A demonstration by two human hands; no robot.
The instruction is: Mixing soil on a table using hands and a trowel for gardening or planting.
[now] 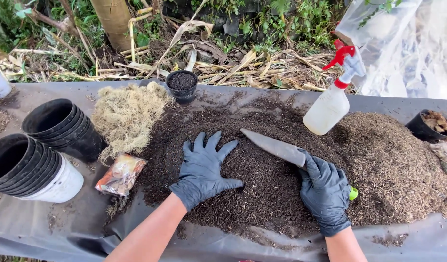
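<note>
Left hand (204, 170), in a dark glove, lies flat and open on the dark soil (262, 184), fingers spread, pressing on the left slope of the heap. My right hand (325, 194), gloved the same, is closed round a trowel (277, 147) with a green handle end; its grey blade lies low across the crest of the heap and points up and to the left.

As I judge it, the mixing is under way but not finished. The dark soil sits heaped in the middle of the bench (49, 233), which is covered by a black sheet, and a paler, coarser husk pile (403, 160) lies against its right side, the two blended only along the seam. One small pot (182, 85) at the far edge is already full of soil. Two stacks of black pots (63, 127) on the left lie on their sides, open mouths showing, not yet filled.

The soil looks fine, crumbly and damp-dark, flecked with pale bits. A clump of dry moss (129, 114) sits to the left of the heap, a small packet (120, 173) below it. A spray bottle (332, 102) with a red trigger stands in the soil beyond my right hand.
</note>
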